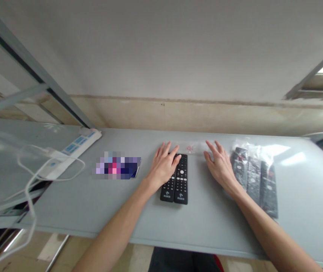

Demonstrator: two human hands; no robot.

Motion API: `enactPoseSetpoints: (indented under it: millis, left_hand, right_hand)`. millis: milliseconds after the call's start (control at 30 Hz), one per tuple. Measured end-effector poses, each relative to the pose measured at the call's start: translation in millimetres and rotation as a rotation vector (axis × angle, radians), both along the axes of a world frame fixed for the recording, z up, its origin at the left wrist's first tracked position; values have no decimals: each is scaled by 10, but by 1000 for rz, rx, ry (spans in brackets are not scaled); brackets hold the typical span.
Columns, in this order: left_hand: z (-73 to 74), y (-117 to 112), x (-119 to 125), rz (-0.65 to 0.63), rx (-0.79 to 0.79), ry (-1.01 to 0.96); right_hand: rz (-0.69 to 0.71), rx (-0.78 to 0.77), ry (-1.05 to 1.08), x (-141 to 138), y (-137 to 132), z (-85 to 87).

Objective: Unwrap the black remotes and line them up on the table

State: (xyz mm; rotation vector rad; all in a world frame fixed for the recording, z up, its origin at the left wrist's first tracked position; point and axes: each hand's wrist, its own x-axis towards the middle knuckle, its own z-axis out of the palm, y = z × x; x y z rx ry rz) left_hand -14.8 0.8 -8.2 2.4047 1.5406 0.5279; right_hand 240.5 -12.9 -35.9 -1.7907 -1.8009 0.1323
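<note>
Two black remote controls [181, 185] lie side by side on the grey table [206, 230], their keypads facing up. Over the top of the left one rests my left hand [163, 163], fingers spread, hiding its upper keys. My right hand [220, 163] lies open with its fingers apart, between that pair and several bagged remote controls [254, 181]. A flat clear plastic bag [190, 148] with a small red print stretches behind the pair, close to the fingertips of both hands.
A phone [133, 166], partly blurred out, lies to the left. Farther left are a white power strip [76, 147] and a looping white cable [29, 196], beside a metal frame [51, 85]. A wall [164, 113] rises behind the table's far edge.
</note>
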Motion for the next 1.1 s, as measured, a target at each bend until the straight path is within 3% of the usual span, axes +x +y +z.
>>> enactPoseSetpoints:
  millis: [333,633,867,1100]
  left_hand:
    - [-73,51,-25,172,28,-127]
    - [-44,53,-22,119,3,-227]
    - [-15,47,-12,165,-15,-252]
    - [-65,82,-8,124,-10,-488]
  right_hand:
    - [13,8,146,-73,-37,89]
    - [59,-4,194,-89,-49,93]
    - [52,56,271,-95,-13,116]
    - [-42,73,391,-74,-19,79]
